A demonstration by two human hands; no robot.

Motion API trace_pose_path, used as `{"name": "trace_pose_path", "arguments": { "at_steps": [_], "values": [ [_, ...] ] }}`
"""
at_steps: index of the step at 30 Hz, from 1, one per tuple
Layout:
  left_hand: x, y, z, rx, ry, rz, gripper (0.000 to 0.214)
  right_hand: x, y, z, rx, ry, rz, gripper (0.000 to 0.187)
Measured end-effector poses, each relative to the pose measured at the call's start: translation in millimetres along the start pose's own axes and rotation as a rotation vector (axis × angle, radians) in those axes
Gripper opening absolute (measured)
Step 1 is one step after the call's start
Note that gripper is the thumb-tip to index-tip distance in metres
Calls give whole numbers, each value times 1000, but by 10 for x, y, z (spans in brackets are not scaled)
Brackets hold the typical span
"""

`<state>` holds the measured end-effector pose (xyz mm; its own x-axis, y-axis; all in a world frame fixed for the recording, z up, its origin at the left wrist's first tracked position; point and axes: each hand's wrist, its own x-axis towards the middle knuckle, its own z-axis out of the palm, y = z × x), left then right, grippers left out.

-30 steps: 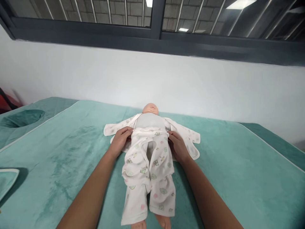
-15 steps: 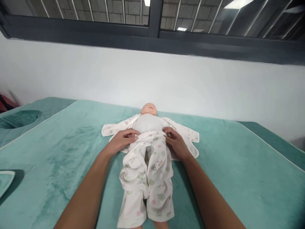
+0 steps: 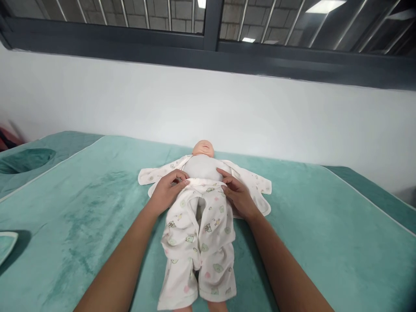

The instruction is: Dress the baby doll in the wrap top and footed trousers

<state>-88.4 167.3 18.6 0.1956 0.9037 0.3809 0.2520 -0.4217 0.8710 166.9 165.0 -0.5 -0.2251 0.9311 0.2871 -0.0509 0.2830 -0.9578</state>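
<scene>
A baby doll (image 3: 203,149) lies on its back on a teal padded table (image 3: 81,208), head toward the wall. It wears white printed trousers (image 3: 201,242), and an open white printed jacket (image 3: 253,184) is spread under it, leaving the grey torso (image 3: 203,169) bare. My left hand (image 3: 167,190) pinches the trouser waistband at the doll's left-hand side in view. On the other side of the waistband my right hand (image 3: 237,195) grips the cloth, fingers curled.
A white wall and a dark-framed barred window (image 3: 211,34) stand behind the table. A second teal surface with a face hole (image 3: 27,158) lies at the left. A teal pad corner (image 3: 6,245) shows at the left edge.
Both hands have drawn the trouser waistband up toward the doll's chest, and the trouser legs have slid up with it. The doll's feet now sit at the bottom edge of the picture.
</scene>
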Motion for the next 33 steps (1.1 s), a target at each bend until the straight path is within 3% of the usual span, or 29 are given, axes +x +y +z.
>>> {"name": "trace_pose_path", "arguments": {
  "at_steps": [4,10,14,17,21,24,30,33],
  "values": [
    [27,-68,76,60,142,45,15,53,47,10,-54,55,18,17],
    [179,-95,118,75,55,-69,16,193,79,-8,-357,78,-46,16],
    [371,-93,90,333,95,-123,16,296,26,1,-512,51,-22,17],
    [564,-142,101,425,147,-131,17,423,22,-13,-637,105,-41,19],
    [732,-247,148,454,180,-189,14,624,107,-53,-682,243,63,20],
    [698,-273,151,431,140,-213,15,704,196,-51,-657,316,119,20],
    [492,-208,85,415,111,-294,21,636,232,-4,-492,382,77,16],
    [450,-225,41,446,75,-319,19,586,174,-48,-570,380,90,16]
  ]
}}
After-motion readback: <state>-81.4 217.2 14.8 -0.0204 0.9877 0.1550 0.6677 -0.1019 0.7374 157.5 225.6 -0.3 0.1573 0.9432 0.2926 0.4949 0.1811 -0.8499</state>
